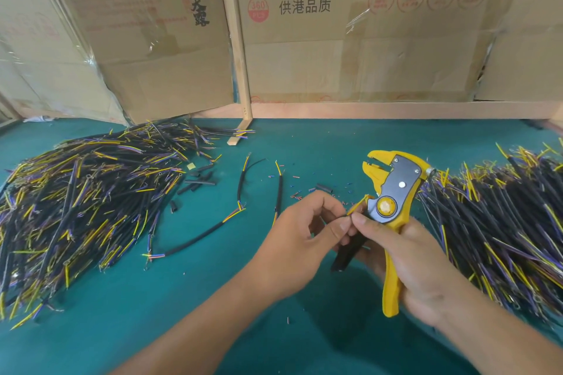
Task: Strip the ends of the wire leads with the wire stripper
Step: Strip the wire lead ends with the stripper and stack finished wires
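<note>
Right hand [405, 256] grips yellow wire stripper [388, 192] by handles, thumb and forefinger also pinching yellow lead [357, 205]. Left hand [300, 231] pinches same black cable [347, 253]. Stripper head up, clear of lead, apparently agape. Cable piles left [85, 198] and right [499, 228] on green mat [304, 143]. Risk: thin lead slips from pinch or enters notch crooked, nicking strands.
</note>
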